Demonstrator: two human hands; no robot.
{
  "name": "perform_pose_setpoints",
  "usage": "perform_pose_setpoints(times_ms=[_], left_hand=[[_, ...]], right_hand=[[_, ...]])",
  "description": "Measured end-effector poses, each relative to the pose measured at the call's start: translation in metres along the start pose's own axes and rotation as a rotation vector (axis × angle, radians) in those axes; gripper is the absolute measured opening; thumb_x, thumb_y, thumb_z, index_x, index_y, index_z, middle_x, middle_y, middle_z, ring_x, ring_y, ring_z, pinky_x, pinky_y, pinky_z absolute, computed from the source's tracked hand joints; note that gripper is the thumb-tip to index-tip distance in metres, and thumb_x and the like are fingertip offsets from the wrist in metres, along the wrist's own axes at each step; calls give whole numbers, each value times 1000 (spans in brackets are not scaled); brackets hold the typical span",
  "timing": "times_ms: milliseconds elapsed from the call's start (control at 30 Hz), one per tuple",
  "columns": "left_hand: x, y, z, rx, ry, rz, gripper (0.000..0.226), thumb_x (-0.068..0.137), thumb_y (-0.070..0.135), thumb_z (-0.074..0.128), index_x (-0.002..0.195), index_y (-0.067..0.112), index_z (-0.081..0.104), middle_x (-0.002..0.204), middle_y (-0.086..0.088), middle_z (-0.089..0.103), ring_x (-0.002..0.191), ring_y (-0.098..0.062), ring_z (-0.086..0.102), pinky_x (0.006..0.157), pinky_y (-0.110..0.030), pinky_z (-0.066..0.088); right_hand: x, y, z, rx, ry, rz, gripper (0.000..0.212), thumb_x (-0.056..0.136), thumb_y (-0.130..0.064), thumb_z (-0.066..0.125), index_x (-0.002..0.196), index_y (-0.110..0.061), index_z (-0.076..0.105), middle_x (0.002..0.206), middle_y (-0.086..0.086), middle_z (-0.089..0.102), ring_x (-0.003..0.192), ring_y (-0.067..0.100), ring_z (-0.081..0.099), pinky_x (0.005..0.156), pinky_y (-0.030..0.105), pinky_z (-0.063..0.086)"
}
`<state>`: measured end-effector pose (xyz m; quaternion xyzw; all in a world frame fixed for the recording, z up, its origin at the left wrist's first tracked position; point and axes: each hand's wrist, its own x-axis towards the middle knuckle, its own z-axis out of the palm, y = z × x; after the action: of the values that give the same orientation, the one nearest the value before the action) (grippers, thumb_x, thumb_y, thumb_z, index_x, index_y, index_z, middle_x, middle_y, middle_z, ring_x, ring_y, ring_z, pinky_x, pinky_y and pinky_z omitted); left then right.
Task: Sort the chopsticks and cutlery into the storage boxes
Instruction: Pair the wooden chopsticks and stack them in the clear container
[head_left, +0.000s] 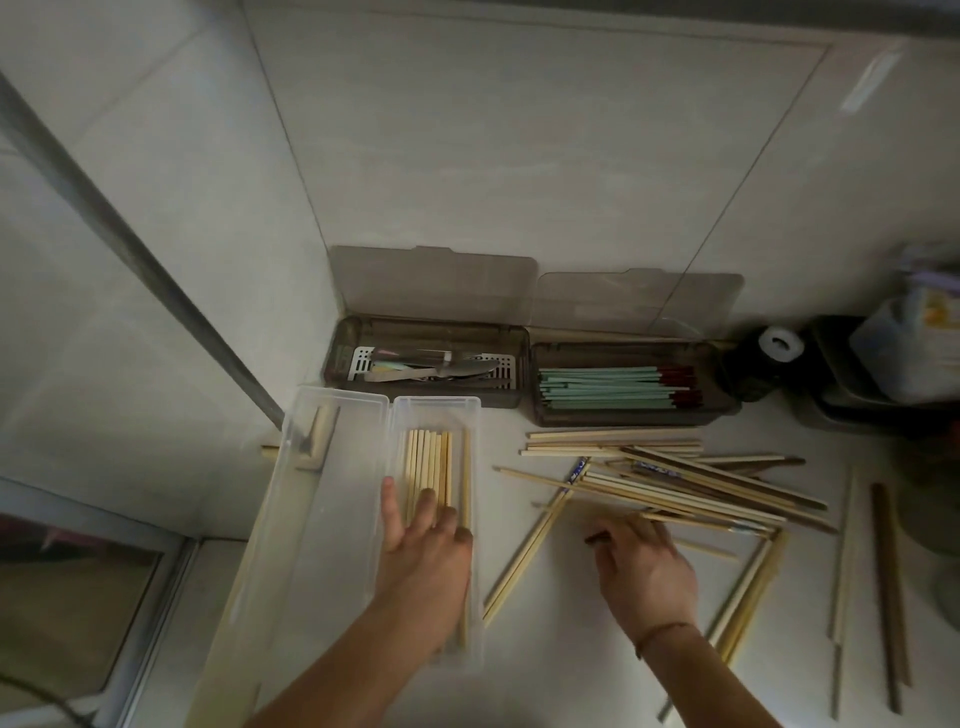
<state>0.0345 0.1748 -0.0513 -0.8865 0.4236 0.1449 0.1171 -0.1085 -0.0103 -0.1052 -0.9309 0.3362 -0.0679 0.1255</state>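
Pale countertop meeting a tiled wall, seen from above by the head camera. At 12 o'clock, against the wall, two smoky brown storage boxes stand side by side with lids raised: the left brown box holds metal cutlery on a slotted white insert; the right brown box holds a layer of green chopsticks with dark red ends, lying crosswise. At 9 o'clock, a clear storage box lies lengthwise toward the viewer, its clear lid open to its left; inside lies a row of pale bamboo chopsticks, packed parallel.

At 3 o'clock, a loose heap of unsorted chopsticks is spread over the counter, mostly pale wood, some dark-tipped, one or two with a blue-patterned band; further pairs lie apart at 4 o'clock, including a dark brown pair. At 2 o'clock, blurred dark containers and a white roll stand beside the right brown box.

The left hand rests inside the clear storage box, fingers straight and slightly spread, pressing flat on the bamboo chopsticks. The right hand reaches into the near edge of the heap, fingers curled downward around chopstick ends; a dark tip shows beside the thumb, but motion blur keeps the exact grip unclear. A thin cord circles the right wrist.
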Motion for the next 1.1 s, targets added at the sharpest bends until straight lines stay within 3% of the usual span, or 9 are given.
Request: perform_pose_setpoints(times_ms=[167,300,467,533,633,733,867,967,1100], left_hand=[[-3,-1,8,41,-33,67,40,90,24,56,129,21,54,141,1,43,145,-27,14,96,-67,-33],[-6,-2,11,19,-27,102,40,94,23,48,134,20,50,141,1,41,141,-26,20,103,-64,-27],[-11,-6,17,20,-18,141,51,91,21,53,141,16,45,149,-7,39,143,-30,26,101,-58,-33],[-12,-6,16,52,-21,155,57,94,20,49,148,13,33,155,-10,29,147,-33,14,101,-60,-32],[-13,-8,8,73,-43,192,57,97,19,44,150,11,26,159,-11,19,148,-33,3,102,-62,-30],[-14,-14,6,71,-42,239,58,96,13,43,151,14,25,161,-11,14,148,-33,1,104,-63,-28],[-15,-19,4,124,-63,297,56,96,14,42,150,17,28,159,-14,17,148,-38,-2,99,-63,-34],[-14,-20,-1,187,-98,275,46,100,23,37,145,12,37,156,-18,22,146,-41,-3,94,-63,-37],[-15,-23,-10,219,-117,275,42,98,25,42,137,10,50,154,-20,25,146,-42,-5,100,-65,-31]], right_hand=[[24,23,-4,-6,98,-15,21,73,-12,77,90,-23,73,83,-2,64,79,31,62,50,35,51],[31,45,-4,-60,62,-92,16,71,-15,80,82,-22,72,82,-2,63,73,29,63,47,33,50],[37,52,-10,-162,0,-193,20,65,-14,83,77,-23,70,88,-3,63,84,27,62,46,33,51],[39,44,-19,-134,63,-217,16,72,-12,76,84,-22,69,92,-2,66,86,28,62,51,34,51],[42,6,-46,86,205,-291,14,91,-20,50,97,-17,62,85,0,65,73,25,61,53,31,49],[46,-48,-74,500,239,-302,18,95,-12,51,111,-20,49,76,-1,61,57,14,57,47,28,48],[52,-115,-77,841,140,-285,28,92,-3,54,100,-30,58,82,-16,59,70,4,60,63,20,51],[59,-142,-57,693,68,-365,19,91,-10,55,98,-24,67,91,-20,64,83,-1,59,74,18,50],[67,-150,-34,294,-15,-461,13,90,-22,56,96,-26,67,87,-10,70,87,18,57,75,36,50]])
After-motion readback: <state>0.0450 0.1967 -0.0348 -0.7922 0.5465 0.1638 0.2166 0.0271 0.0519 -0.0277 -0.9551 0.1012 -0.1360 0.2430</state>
